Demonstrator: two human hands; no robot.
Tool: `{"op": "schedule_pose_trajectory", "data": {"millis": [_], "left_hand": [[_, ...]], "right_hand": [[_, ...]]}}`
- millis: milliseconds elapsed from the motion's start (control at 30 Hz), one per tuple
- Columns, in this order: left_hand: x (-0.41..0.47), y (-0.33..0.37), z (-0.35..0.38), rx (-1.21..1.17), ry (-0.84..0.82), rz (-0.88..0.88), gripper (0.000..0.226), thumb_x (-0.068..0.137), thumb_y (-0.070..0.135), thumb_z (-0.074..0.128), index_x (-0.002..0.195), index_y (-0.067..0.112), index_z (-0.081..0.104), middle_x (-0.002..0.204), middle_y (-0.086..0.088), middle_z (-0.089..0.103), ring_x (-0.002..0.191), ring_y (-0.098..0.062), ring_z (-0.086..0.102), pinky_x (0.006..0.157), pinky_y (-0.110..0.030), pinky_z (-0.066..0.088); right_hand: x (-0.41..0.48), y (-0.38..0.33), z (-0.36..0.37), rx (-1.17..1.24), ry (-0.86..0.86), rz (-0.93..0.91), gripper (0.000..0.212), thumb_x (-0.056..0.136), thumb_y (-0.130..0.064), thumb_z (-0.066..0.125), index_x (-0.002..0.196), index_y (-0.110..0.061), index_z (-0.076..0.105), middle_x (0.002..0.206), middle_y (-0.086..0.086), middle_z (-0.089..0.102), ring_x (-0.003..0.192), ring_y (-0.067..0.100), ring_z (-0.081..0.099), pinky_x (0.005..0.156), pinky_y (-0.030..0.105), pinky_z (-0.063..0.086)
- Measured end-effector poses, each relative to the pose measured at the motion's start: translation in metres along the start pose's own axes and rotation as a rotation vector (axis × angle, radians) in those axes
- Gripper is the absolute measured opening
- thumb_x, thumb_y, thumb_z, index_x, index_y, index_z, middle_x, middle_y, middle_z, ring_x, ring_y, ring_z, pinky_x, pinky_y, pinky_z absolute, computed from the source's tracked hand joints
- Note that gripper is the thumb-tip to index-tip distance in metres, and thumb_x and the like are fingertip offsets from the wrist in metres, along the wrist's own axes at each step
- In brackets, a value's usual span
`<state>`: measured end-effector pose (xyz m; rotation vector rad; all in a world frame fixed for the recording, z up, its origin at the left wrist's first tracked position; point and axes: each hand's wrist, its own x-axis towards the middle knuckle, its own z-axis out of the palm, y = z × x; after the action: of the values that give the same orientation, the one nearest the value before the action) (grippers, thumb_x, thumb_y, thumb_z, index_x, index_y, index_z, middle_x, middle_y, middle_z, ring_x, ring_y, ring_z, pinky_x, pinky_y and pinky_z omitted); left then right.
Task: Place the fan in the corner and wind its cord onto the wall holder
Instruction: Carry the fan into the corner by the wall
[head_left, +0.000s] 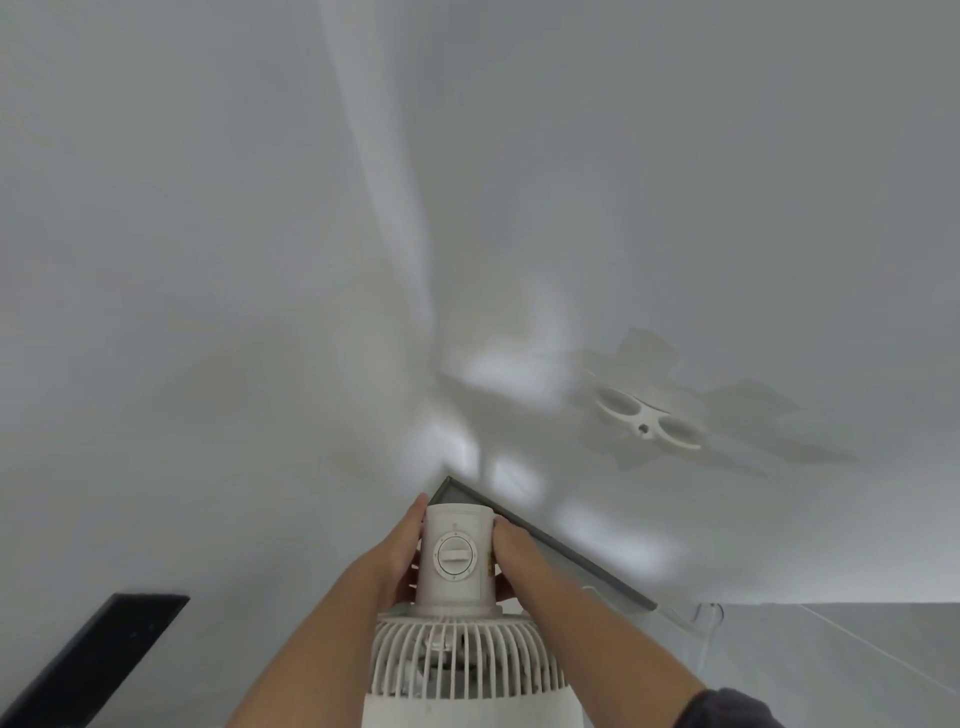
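- Looking down from your head cam, you've got the white fan (457, 613) right in front of you, its top pointing into the corner where the two pale walls meet.
- Your left hand (402, 553) is wrapped round the left side of the fan's cylindrical motor housing, fingers curled behind it, thumb side toward you.
- Your right hand (511, 553) does the same on the right side, fingers pressed flat against the housing, so both hands are clamping it between them.
- The round dial (455, 555) on the housing faces up at the camera, sitting between your hands.
- The ribbed grille sits just below your wrists, at the bottom of the view.
- The wall holder (644, 418) is a white two-loop bracket on the right wall, well apart from the fan and bare.
- The cord (701, 621) trails along the floor by the right wall's grey skirting; can't really tell where it ends.
- A dark panel (98, 654) leans at lower left.
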<state>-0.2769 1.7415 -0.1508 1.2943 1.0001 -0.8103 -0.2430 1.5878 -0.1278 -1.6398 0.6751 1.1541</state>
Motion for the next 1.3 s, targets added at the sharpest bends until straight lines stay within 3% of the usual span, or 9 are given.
{"op": "schedule_pose_trajectory", "data": {"millis": [233,333,567,767,867,933,1000,1133,1300], "left_hand": [[0.01,0.013,-0.011,-0.004,-0.01,0.021,0.093,0.064,0.086,0.036,0.113,0.015,0.07,0.111,-0.015,0.072,0.105,-0.032,0.067,0.1,-0.05,0.047],[0.0,0.031,-0.008,0.004,-0.054,0.003,0.09,0.074,0.083,0.029,0.114,0.013,0.069,0.113,-0.016,0.07,0.109,-0.032,0.066,0.103,-0.049,0.045],[-0.011,0.048,-0.009,0.051,-0.086,-0.006,0.086,0.09,0.07,0.014,0.109,0.007,0.069,0.106,-0.017,0.073,0.103,-0.029,0.067,0.095,-0.04,0.05],[-0.029,0.052,-0.004,0.315,0.162,0.129,0.086,0.087,0.071,0.007,0.114,0.01,0.063,0.112,-0.014,0.068,0.104,-0.026,0.063,0.098,-0.04,0.046],[-0.035,0.05,0.008,0.444,0.316,0.194,0.09,0.082,0.07,0.015,0.13,0.002,0.048,0.126,-0.021,0.058,0.112,-0.032,0.056,0.094,-0.039,0.042],[-0.042,0.046,0.021,0.477,0.396,0.209,0.073,0.092,0.059,0.024,0.137,0.003,0.036,0.132,-0.02,0.052,0.114,-0.032,0.054,0.086,-0.038,0.04],[-0.049,0.041,0.033,0.538,0.442,0.244,0.065,0.096,0.049,0.032,0.143,0.004,0.026,0.138,-0.019,0.045,0.119,-0.033,0.05,0.091,-0.039,0.041],[-0.06,0.029,0.055,0.705,0.575,0.332,0.058,0.095,0.039,0.042,0.14,0.005,0.027,0.139,-0.018,0.039,0.123,-0.034,0.045,0.097,-0.044,0.041],[-0.075,0.024,0.102,1.303,0.841,0.453,0.053,0.092,0.034,0.048,0.139,0.014,0.032,0.143,-0.01,0.038,0.135,-0.028,0.032,0.11,-0.049,0.023]], "right_hand": [[0.003,-0.015,0.002,-0.004,0.008,-0.016,0.033,0.09,-0.021,0.036,0.103,-0.007,0.063,0.082,0.013,0.064,0.083,0.036,0.068,0.077,0.051,0.058],[0.009,-0.022,0.001,-0.041,0.02,-0.053,0.03,0.091,-0.015,0.037,0.109,-0.004,0.058,0.092,0.016,0.064,0.086,0.038,0.068,0.08,0.049,0.058],[0.019,-0.028,0.004,0.059,-0.002,-0.022,0.045,0.095,-0.037,0.03,0.108,-0.005,0.059,0.091,0.016,0.063,0.08,0.038,0.068,0.063,0.037,0.057],[0.007,-0.018,0.006,0.112,-0.114,-0.038,0.043,0.094,-0.039,0.034,0.107,-0.009,0.061,0.103,0.014,0.065,0.085,0.034,0.07,0.074,0.043,0.06],[0.0,-0.009,0.001,0.104,-0.163,-0.058,0.039,0.094,-0.04,0.035,0.103,-0.013,0.061,0.101,0.013,0.068,0.084,0.033,0.071,0.084,0.044,0.057],[-0.001,-0.002,-0.001,0.087,-0.176,-0.063,0.044,0.094,-0.046,0.035,0.112,-0.014,0.059,0.1,0.01,0.069,0.084,0.032,0.071,0.087,0.045,0.056],[-0.002,0.005,-0.003,0.084,-0.188,-0.065,0.052,0.093,-0.051,0.035,0.126,-0.015,0.054,0.102,0.008,0.068,0.085,0.032,0.071,0.089,0.045,0.055],[-0.008,0.021,-0.013,0.168,-0.256,-0.091,0.048,0.097,-0.045,0.039,0.134,-0.016,0.046,0.112,0.01,0.064,0.095,0.032,0.068,0.087,0.044,0.056],[0.0,0.05,-0.044,0.23,-0.242,-0.153,0.039,0.098,-0.033,0.042,0.132,-0.015,0.047,0.114,0.009,0.065,0.096,0.025,0.067,0.077,0.039,0.058]]}}
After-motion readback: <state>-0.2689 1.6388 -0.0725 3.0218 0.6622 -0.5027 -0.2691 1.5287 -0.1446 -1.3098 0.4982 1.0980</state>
